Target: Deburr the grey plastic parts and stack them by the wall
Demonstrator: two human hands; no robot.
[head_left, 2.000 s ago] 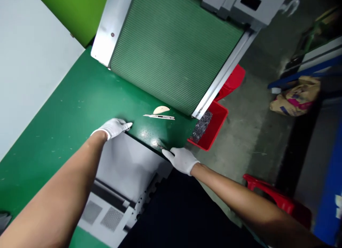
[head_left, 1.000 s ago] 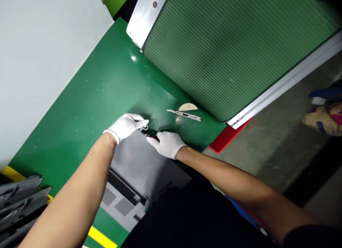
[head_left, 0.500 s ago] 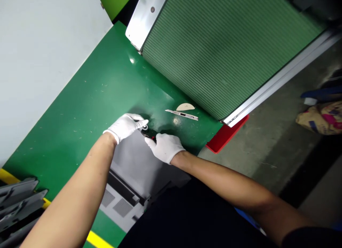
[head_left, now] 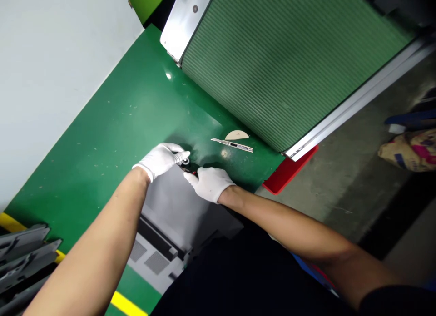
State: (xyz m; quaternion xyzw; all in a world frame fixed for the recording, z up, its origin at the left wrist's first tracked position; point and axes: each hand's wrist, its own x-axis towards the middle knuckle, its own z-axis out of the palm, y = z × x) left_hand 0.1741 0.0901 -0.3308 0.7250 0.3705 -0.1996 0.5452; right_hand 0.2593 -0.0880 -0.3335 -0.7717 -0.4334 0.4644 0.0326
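Observation:
Both my hands wear white gloves and meet at the far edge of a grey plastic panel (head_left: 173, 211) lying on the green table (head_left: 112, 130). My left hand (head_left: 160, 159) grips the panel's far corner, fingers curled over it. My right hand (head_left: 211, 183) is closed on a small tool with a red and black part (head_left: 192, 171), its tip at the panel's edge close to my left fingers. The tool's shape is mostly hidden by the glove.
A metal utility knife (head_left: 232, 145) and a beige half-round piece (head_left: 236, 135) lie on the table beyond my hands. A ribbed green conveyor (head_left: 282, 61) runs behind them. A red bin (head_left: 288, 175) sits below its end. Grey parts (head_left: 23, 257) are stacked at lower left.
My right hand came from the table's near edge over to the panel's far edge beside my left hand, and has shifted slightly along it. The view swung left.

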